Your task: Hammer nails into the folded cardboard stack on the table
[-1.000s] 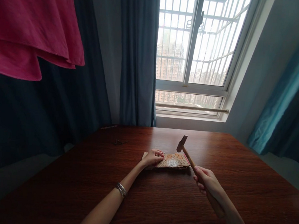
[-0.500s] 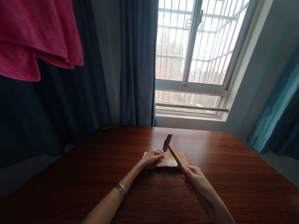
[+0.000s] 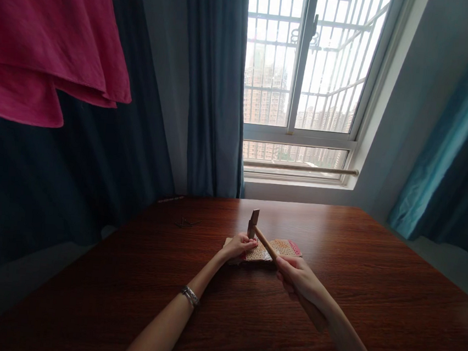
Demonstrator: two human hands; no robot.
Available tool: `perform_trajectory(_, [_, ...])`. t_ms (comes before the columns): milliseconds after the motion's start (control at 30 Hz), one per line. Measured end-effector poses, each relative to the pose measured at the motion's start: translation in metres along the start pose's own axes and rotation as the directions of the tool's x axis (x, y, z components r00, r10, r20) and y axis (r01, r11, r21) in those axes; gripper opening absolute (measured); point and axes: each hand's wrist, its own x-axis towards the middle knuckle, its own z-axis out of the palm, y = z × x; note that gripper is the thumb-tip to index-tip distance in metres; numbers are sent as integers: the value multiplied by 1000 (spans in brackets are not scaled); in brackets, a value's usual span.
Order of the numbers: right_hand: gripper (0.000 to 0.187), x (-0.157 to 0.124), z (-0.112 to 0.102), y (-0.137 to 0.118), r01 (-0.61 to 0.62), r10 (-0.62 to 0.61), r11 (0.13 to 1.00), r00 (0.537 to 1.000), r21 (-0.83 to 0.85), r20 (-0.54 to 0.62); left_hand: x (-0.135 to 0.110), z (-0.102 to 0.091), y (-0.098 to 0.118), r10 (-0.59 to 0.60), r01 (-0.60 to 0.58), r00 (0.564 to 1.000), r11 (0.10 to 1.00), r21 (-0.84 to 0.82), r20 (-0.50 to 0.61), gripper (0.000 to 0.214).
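Note:
My right hand [image 3: 296, 276] is closed around the wooden handle of a hammer [image 3: 267, 246]. The hammer's metal head is raised just behind the fingertips of my left hand [image 3: 239, 245]. Those fingertips are pinched together around a thin upright nail, mostly hidden, over the left part of a flat board [image 3: 281, 250]. The board has a dotted pattern, pale with orange and a pink right end, and lies on the table under my left hand. A few loose nails [image 3: 184, 223] lie on the table to the left.
The brown wooden table [image 3: 155, 300] stands against a barred window [image 3: 290, 132]. Dark blue curtains [image 3: 214, 96] hang at its left and right. A pink cloth [image 3: 52, 42] hangs at the upper left. Something small and flat [image 3: 170, 198] lies at the table's far left edge.
My right hand and the hammer have shifted left, bringing the hammer's head from above the nail to behind my left fingertips. My left hand and the board stay in place.

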Motion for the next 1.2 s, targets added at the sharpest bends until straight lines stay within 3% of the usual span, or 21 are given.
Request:
perform_trajectory(433, [42, -2, 5, -1, -31, 32, 999, 999, 7, -31, 2, 2, -4, -33, 33, 999, 999, -8, -29, 45])
perform_trajectory(633, [42, -2, 6, 2, 5, -4, 999, 1000, 39, -26, 7, 5, -12, 39, -39, 999, 999, -23, -3, 45])
perform_trajectory(833, [44, 0, 8, 2, -22, 22, 1000, 999, 6, -42, 6, 3, -9, -11, 11, 1000, 1000, 1, -27, 41])
perform_trajectory(1133, [43, -1, 8, 5, -25, 26, 999, 999, 32, -43, 11, 6, -22, 12, -12, 999, 1000, 12, -43, 42])
perform_trajectory(1200, [42, -2, 7, 3, 1, 2, 999, 999, 51, -45, 13, 6, -25, 69, -70, 997, 997, -26, -21, 41])
